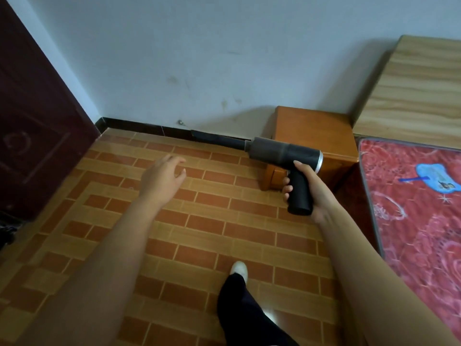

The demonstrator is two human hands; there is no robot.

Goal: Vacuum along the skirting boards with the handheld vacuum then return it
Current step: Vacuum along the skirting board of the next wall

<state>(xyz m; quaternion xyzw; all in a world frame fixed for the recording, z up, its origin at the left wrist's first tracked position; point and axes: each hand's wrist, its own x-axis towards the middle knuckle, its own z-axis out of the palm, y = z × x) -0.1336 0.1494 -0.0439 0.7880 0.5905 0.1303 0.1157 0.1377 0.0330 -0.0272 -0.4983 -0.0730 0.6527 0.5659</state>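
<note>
Vacuum [284, 152] held level above the floor, just in front of the bedside cabinet [314, 136], nozzle tip near the skirting board [139, 126]. Right hand [308, 193] wrapped shut round the pistol handle. Left hand [162, 179] spread, empty, left of the cabinet. Likely light, rigid plastic; best carried by that handle.

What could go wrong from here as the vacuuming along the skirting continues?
The nozzle lies along the black skirting board and may scrape it or the wall. The wooden bedside cabinet blocks the skirting further right, so that stretch could be missed. Only the right hand holds the handheld vacuum; the left hand hangs free.
</note>
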